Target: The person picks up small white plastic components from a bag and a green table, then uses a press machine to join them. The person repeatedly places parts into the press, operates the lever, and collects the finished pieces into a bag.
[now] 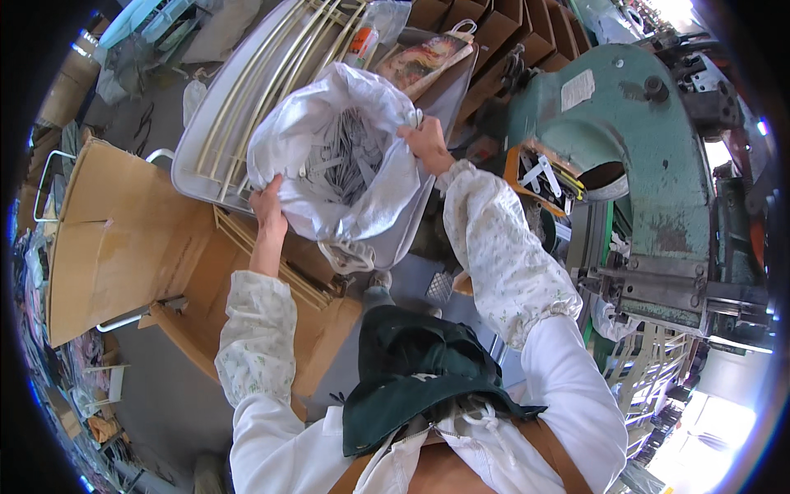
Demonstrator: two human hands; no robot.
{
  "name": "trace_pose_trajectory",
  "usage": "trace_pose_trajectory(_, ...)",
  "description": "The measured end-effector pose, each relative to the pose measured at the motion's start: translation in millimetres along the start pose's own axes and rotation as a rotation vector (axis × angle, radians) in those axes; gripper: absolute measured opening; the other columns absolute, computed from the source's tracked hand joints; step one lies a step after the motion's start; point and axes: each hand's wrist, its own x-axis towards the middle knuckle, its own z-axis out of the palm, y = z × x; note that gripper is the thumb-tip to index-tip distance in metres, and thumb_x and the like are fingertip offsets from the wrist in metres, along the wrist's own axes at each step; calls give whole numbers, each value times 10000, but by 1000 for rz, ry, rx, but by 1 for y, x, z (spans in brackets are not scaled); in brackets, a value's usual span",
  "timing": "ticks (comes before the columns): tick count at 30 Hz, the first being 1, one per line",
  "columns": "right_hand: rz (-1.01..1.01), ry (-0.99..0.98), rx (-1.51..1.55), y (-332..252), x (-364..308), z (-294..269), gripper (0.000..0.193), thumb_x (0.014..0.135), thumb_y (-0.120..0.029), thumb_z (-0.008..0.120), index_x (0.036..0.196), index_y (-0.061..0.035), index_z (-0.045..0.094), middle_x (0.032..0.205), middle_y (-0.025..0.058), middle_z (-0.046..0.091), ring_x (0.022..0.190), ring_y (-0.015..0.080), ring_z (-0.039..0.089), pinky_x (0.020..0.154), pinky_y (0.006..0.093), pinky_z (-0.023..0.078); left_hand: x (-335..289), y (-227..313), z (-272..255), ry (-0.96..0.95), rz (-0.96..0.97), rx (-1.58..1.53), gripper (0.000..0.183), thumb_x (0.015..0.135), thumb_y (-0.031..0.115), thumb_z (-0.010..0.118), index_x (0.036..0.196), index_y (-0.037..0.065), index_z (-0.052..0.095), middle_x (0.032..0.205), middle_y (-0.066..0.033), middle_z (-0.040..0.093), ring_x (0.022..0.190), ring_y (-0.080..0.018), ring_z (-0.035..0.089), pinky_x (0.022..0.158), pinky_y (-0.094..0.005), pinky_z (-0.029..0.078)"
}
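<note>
A white plastic sack point(304, 144) stands wide open in front of me, filled with several small grey metal pieces point(346, 156). My left hand point(267, 206) grips the sack's near left rim. My right hand point(426, 142) grips the right rim and pulls it outward. Both forearms wear pale floral sleeve covers. The sack rests against a grey tray point(202, 169) that holds long pale rods point(271, 74).
A green press machine point(642, 140) stands close on the right. Flattened cardboard point(115, 239) lies at left. Brown cartons point(510, 33) and a printed paper bag point(424, 58) stand beyond the sack. A dark green cloth point(411, 370) hangs at my chest. The floor is grey concrete.
</note>
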Motion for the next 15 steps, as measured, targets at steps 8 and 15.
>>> trace_pose_trajectory(8,136,46,115,14,9,12,208,699,-94,702,825,51,622,714,78,596,579,197,563,492,370,438,-59,-74,-62,-73,-280,193,466,870,437,632,1172,103,513,974,-16,547,852,-120,502,718,-293,421)
trace_pose_trajectory(15,212,3,177,-8,-1,13,210,697,-103,701,826,45,625,699,63,590,557,194,552,494,349,429,-92,-139,-35,-458,-315,-284,603,866,568,559,1183,58,506,1112,-80,578,1057,-195,542,909,-398,430)
